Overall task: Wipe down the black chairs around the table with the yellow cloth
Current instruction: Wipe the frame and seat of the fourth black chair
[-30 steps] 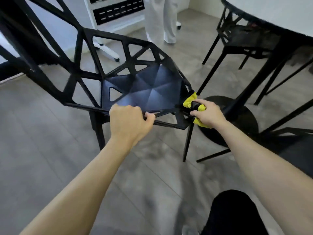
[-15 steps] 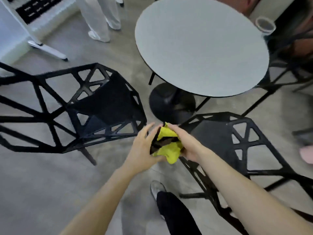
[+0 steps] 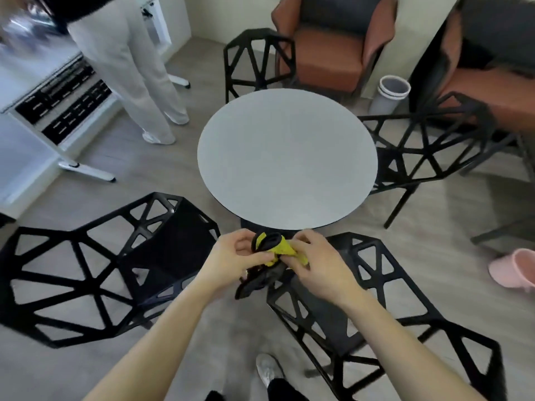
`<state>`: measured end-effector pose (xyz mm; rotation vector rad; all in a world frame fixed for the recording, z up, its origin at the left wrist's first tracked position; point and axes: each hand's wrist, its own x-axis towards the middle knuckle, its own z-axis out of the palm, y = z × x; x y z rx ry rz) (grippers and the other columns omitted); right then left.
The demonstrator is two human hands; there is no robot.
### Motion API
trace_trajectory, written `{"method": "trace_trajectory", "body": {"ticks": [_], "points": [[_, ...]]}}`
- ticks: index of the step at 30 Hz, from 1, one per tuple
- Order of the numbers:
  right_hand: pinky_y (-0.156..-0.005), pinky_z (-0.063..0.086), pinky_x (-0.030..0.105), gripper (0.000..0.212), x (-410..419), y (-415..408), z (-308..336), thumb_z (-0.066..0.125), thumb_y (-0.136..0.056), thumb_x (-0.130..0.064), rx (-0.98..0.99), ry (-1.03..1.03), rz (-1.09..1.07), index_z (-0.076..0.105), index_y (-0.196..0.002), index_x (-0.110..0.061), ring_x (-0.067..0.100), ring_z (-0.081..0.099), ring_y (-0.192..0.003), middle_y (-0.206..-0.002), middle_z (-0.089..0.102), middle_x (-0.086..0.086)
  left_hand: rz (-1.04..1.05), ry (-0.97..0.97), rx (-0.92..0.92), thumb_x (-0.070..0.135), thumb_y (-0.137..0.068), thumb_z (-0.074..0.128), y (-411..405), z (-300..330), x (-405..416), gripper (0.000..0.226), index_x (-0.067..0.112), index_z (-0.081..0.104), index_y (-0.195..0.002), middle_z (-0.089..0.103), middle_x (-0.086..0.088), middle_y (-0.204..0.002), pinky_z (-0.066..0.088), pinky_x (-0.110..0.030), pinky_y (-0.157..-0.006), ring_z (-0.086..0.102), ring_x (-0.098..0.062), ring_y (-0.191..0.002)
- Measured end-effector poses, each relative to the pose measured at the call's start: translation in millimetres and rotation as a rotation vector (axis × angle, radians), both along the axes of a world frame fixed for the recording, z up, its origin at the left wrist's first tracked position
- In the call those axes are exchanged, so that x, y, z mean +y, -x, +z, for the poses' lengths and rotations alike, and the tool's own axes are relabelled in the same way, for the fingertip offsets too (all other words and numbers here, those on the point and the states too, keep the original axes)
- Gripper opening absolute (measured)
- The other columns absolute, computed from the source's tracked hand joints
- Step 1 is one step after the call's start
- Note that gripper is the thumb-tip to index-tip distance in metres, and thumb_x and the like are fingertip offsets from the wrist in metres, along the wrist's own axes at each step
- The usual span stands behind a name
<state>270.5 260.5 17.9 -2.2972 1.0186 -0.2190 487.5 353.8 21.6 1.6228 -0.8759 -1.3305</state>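
Head view: both hands met above the gap between the two nearest chairs, the left hand [image 3: 234, 257] and right hand [image 3: 314, 263] each pinched on the cloth [image 3: 282, 248], which sat bunched between the fingertips, yellow on top with a dark part hanging below. The left chair [image 3: 95, 273] and right chair [image 3: 385, 311] flanked the arms. Just beyond the hands stood the round table [image 3: 286, 157], with two more black chairs [image 3: 257, 59] at its far and right sides, and a standing person [image 3: 130, 68] far left
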Motion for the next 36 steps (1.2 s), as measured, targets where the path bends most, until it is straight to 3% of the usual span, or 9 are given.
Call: {"method": "trace_trajectory", "body": {"ticks": [5,9,14,17,22,25,29,32,36], "points": [[-0.083,0.054,0.030,0.011,-28,-20,51,0.066,-0.103,-0.033,-0.286,-0.038,-0.146,0.074,-0.107,-0.026,0.008,0.065,-0.099,-0.100,0.066,-0.015,-0.027,0.076,0.064,0.032,-0.091,0.085,-22,45,-34,0.028,0.012,0.073,-0.108,0.080,-0.012,-0.109,0.059,-0.048,-0.102,0.077,-0.028,-0.106],[-0.089,0.051,0.019,0.016,-47,-30,91,0.064,-0.103,-0.015,-0.300,-0.031,-0.199,0.074,-0.104,-0.027,0.007,0.067,-0.100,-0.100,0.072,-0.017,0.009,0.137,-0.040,0.061,-0.085,0.083,-62,65,-55,0.046,0.018,0.074,-0.101,0.073,0.019,-0.125,0.040,-0.029,-0.108,0.064,-0.003,-0.120],[-0.090,0.049,0.017,0.017,-64,-50,123,0.063,-0.103,-0.016,-0.292,0.027,-0.310,0.075,-0.106,-0.029,0.005,0.063,-0.103,-0.105,0.066,-0.015,-0.043,0.301,-0.034,0.037,-0.102,0.072,-82,103,-83,0.029,0.009,0.079,-0.104,0.080,-0.010,-0.107,0.050,-0.033,-0.101,0.072,-0.017,-0.104],[-0.088,0.051,0.025,0.014,-72,-50,130,0.067,-0.103,-0.030,-0.210,0.158,-0.398,0.078,-0.111,-0.028,0.006,0.060,-0.099,-0.104,0.057,-0.013,-0.095,0.372,-0.040,0.016,-0.096,0.081,-99,118,-98,0.013,0.014,0.079,-0.109,0.081,-0.001,-0.109,0.056,-0.035,-0.100,0.076,-0.019,-0.106],[-0.071,0.048,0.027,0.024,-73,-63,159,0.066,-0.099,-0.035,-0.216,0.293,-0.431,0.060,-0.078,-0.027,0.006,0.059,-0.076,-0.078,0.059,-0.010,-0.263,0.510,-0.442,0.038,-0.075,0.097,-95,126,-113,0.050,0.036,0.071,-0.117,0.074,0.017,-0.120,0.056,-0.025,-0.098,0.071,-0.008,-0.113],[-0.063,0.041,0.023,0.026,-78,-72,172,0.066,-0.100,-0.039,-0.247,0.281,-0.441,0.059,-0.080,-0.025,0.009,0.059,-0.069,-0.069,0.060,-0.008,-0.300,0.511,-0.566,0.057,-0.060,0.098,-74,117,-106,0.075,0.040,0.057,-0.121,0.062,0.022,-0.124,0.050,-0.013,-0.086,0.063,0.000,-0.109],[-0.071,0.052,0.045,0.009,-81,-73,181,0.062,-0.104,-0.029,-0.284,0.192,-0.330,0.054,-0.105,-0.029,0.017,0.055,-0.066,-0.070,0.058,-0.004,-0.225,0.501,-0.590,0.043,-0.066,0.094,-43,92,-111,0.082,0.040,0.033,-0.121,0.055,0.010,-0.118,0.056,-0.034,-0.076,0.065,-0.016,-0.095],[-0.067,0.046,0.027,0.043,-81,-62,184,0.058,-0.104,-0.013,-0.223,0.220,-0.268,0.052,-0.138,-0.040,0.013,0.054,-0.064,-0.069,0.058,-0.007,-0.149,0.466,-0.558,0.010,-0.081,0.071,-35,87,-120,0.062,0.039,0.028,-0.116,0.059,0.002,-0.098,0.056,-0.053,-0.068,0.065,-0.024,-0.073],[-0.070,0.048,0.026,0.035,-78,-34,176,0.053,-0.098,-0.006,-0.154,0.189,-0.273,0.073,-0.103,-0.035,0.008,0.062,-0.079,-0.091,0.071,-0.013,-0.164,0.623,-0.544,-0.009,-0.085,0.061,-52,91,-137,0.042,0.027,0.057,-0.105,0.065,0.012,-0.097,0.057,-0.043,-0.080,0.067,-0.017,-0.089]]}}
